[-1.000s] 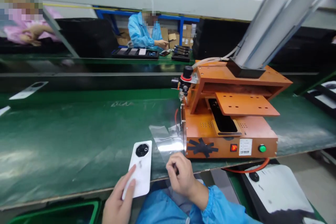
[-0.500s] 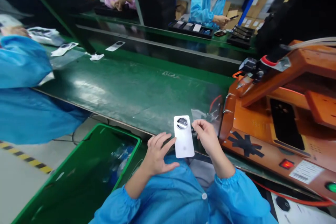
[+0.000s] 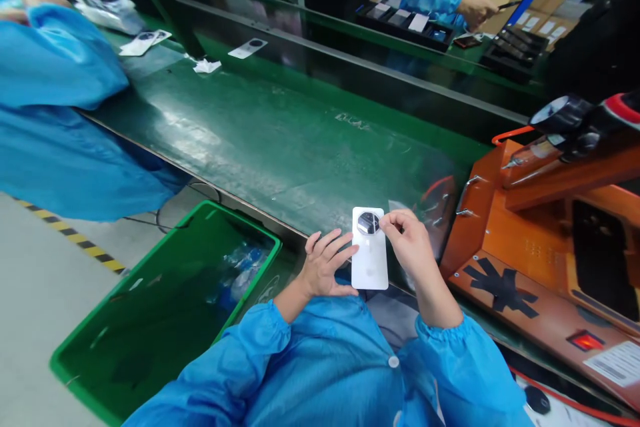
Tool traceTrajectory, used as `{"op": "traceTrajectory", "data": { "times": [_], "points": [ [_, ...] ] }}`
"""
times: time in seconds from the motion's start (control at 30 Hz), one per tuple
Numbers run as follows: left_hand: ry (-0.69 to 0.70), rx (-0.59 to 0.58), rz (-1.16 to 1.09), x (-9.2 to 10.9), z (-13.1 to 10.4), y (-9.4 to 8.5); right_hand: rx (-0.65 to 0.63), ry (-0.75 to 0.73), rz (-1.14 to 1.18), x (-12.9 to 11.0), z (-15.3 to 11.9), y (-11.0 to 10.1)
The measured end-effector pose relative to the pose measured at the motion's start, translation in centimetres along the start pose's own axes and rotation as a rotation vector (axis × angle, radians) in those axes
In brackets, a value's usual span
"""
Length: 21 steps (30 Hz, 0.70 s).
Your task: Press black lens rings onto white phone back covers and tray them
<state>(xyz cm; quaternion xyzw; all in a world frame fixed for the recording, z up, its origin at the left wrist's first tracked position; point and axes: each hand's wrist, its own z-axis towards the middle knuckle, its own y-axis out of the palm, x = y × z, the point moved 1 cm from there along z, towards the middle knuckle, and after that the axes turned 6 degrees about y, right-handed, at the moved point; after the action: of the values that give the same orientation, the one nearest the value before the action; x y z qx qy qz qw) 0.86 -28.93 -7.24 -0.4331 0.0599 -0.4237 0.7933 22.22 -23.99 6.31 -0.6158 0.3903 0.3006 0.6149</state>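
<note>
A white phone back cover (image 3: 370, 260) with a round, dark, shiny camera area (image 3: 369, 223) is upright in front of me, over the bench's near edge. My left hand (image 3: 330, 263) grips its left side, fingers fanned along the edge and thumb at the lower left corner. At the camera area's right rim, my right hand (image 3: 403, 230) has thumb and forefinger pinched together. Whatever is between those fingertips is too small to make out.
The green bench (image 3: 280, 140) runs across. An orange machine (image 3: 480, 213) stands right, with a dark slab in it. A green bin (image 3: 165, 320) sits below left. A blue-sleeved co-worker (image 3: 65, 80) is at left. White covers (image 3: 249, 48) lie farther back. Other workers handle items behind.
The view has shifted down and left. My right fingertips have come from beside the cover to the camera rim. My left thumb has closed in on the lower corner.
</note>
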Motion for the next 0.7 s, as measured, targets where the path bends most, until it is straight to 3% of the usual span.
{"op": "traceTrajectory", "data": {
  "times": [0.27, 0.7],
  "points": [
    [-0.002, 0.048, -0.002, 0.1, -0.1, 0.3, -0.072, -0.008, -0.04, 0.2, 0.3, 0.9],
    [-0.019, 0.018, -0.009, -0.1, -0.3, 0.5, 0.023, -0.015, -0.329, 0.9, 0.6, 1.0]
  ]
}}
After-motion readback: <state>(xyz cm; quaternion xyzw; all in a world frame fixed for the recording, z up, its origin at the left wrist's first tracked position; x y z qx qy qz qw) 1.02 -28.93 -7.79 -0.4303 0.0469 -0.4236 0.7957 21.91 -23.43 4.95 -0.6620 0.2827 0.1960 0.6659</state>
